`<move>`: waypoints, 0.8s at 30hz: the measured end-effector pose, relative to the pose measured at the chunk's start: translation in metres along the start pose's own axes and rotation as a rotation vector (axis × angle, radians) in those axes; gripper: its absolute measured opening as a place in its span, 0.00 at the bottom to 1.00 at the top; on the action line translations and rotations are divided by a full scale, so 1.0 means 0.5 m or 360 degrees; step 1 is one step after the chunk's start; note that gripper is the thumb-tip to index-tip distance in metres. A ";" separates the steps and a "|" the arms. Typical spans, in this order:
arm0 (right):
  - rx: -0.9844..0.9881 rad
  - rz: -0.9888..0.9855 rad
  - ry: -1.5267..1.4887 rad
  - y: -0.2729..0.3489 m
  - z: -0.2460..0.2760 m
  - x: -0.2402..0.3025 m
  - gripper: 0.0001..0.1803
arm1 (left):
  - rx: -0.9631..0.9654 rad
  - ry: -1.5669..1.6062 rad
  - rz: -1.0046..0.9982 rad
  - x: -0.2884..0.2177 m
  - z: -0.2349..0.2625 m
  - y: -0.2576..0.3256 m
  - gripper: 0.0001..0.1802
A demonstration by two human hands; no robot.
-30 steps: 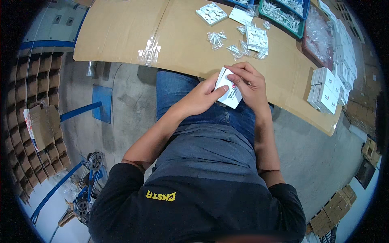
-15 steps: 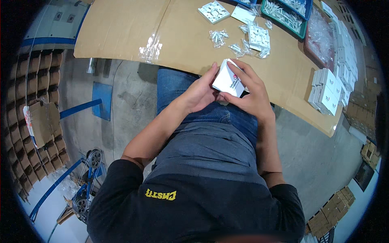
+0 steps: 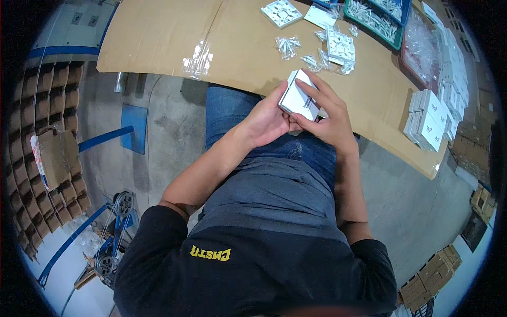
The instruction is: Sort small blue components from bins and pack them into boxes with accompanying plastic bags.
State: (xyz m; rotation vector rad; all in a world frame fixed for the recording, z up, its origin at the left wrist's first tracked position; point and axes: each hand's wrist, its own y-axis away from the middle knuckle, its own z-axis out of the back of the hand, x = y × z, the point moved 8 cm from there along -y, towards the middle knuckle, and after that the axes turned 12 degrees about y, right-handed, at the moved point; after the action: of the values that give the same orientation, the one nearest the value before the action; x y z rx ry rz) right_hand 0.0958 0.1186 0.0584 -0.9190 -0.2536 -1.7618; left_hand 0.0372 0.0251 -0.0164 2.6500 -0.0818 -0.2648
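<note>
A small white box [image 3: 299,98] with printed sides is held between both hands, above my lap at the near edge of the cardboard-covered table [image 3: 158,37]. My left hand [image 3: 264,122] cups it from the left and below. My right hand [image 3: 323,113] lies over its right side, with fingers stretched across the top face. On the table just beyond lie a white square plate [image 3: 339,45] and small clear bags of screws [image 3: 288,46].
Stacks of white boxes [image 3: 429,119] stand at the table's right end. Green and blue trays [image 3: 377,18] of parts sit at the far edge, beside another white plate [image 3: 281,11]. An empty clear bag [image 3: 198,58] lies left. Cardboard dividers [image 3: 47,105] and a blue wheeled frame [image 3: 113,232] fill the floor left.
The white box has risen from my lap toward the table edge and turned in my hands. Both hands moved up with it.
</note>
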 end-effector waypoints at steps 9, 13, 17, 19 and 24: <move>0.0045 0.0019 0.0007 0.000 -0.001 0.008 0.35 | 0.0024 0.0050 -0.0004 0.003 -0.013 0.005 0.31; 0.0049 0.0017 -0.0057 0.000 -0.004 0.007 0.35 | 0.0016 -0.0017 -0.0036 0.002 -0.008 0.005 0.32; 0.0028 0.0047 -0.0106 -0.004 -0.005 0.002 0.36 | -0.0016 -0.0092 -0.0081 -0.002 -0.015 0.006 0.32; 0.0058 0.0083 -0.0097 -0.004 -0.007 0.000 0.37 | -0.0058 -0.0226 -0.0125 -0.005 0.004 0.006 0.29; 0.0098 0.0045 -0.0140 0.000 -0.007 0.004 0.35 | -0.0063 -0.0718 -0.0235 -0.032 0.019 0.015 0.23</move>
State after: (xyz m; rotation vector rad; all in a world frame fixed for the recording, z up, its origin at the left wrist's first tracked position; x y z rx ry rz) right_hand 0.0940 0.1154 0.0574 -0.9529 -0.3481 -1.6804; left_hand 0.0196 0.0156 -0.0185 2.5112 -0.0249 -0.8990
